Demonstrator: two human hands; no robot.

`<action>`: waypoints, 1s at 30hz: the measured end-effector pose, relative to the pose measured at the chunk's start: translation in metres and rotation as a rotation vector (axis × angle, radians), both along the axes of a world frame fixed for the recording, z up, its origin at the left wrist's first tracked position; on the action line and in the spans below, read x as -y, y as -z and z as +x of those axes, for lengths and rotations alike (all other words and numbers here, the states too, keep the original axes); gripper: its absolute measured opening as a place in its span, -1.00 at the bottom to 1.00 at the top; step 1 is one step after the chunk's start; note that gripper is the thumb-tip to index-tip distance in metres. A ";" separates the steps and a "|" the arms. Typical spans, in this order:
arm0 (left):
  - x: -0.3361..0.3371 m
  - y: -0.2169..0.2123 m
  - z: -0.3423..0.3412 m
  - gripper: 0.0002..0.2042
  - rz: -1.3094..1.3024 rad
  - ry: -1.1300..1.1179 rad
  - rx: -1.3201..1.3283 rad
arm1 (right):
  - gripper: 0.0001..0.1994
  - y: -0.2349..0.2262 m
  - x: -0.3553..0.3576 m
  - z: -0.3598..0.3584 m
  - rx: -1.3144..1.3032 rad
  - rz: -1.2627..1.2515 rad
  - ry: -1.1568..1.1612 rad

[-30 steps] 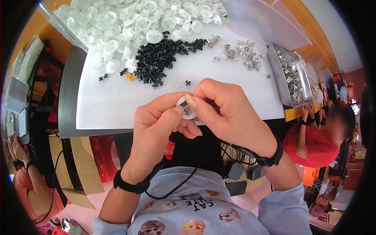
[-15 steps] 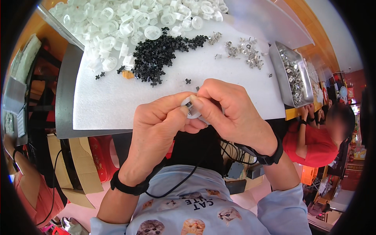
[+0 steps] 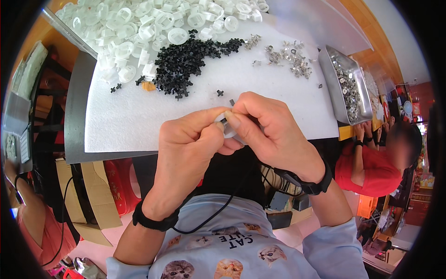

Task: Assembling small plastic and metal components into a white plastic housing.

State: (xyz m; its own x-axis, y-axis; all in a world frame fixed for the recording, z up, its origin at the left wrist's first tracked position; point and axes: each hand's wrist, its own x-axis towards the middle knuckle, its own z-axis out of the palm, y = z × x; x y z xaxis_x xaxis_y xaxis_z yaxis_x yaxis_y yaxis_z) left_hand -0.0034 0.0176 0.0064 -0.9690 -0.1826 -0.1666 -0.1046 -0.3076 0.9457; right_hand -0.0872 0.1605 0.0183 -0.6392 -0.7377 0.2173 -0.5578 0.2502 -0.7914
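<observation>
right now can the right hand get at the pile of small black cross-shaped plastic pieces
Probably yes: the pile of small black cross-shaped plastic pieces lies on open white sheet just beyond the right hand, nothing between, though both hands are pinching a small white part.

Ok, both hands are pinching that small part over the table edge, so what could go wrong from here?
1. The small round white plastic piece is pinched between the left hand and right hand right at the edge of the white foam mat; a slip could drop it off the table.
2. The pile of small black cross-shaped plastic pieces touches the heap of white round plastic caps, so they may mix.
</observation>
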 end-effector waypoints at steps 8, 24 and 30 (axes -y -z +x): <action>0.002 0.000 0.001 -0.74 0.065 0.043 -0.011 | -0.80 -0.001 -0.001 -0.002 0.351 -0.105 -0.003; -0.001 0.000 0.002 -0.74 0.068 0.013 -0.010 | -0.83 0.009 -0.004 0.001 0.258 -0.119 -0.001; -0.004 -0.001 0.001 -0.74 -0.025 0.001 -0.010 | -0.84 0.009 -0.006 0.002 0.248 -0.120 0.010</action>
State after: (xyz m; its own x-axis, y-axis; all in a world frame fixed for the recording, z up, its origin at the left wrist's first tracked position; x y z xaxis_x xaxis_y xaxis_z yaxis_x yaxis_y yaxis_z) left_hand -0.0026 0.0212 0.0070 -0.9708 -0.1856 -0.1522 -0.0955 -0.2835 0.9542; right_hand -0.0849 0.1666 0.0096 -0.6908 -0.7095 0.1392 -0.3415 0.1505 -0.9278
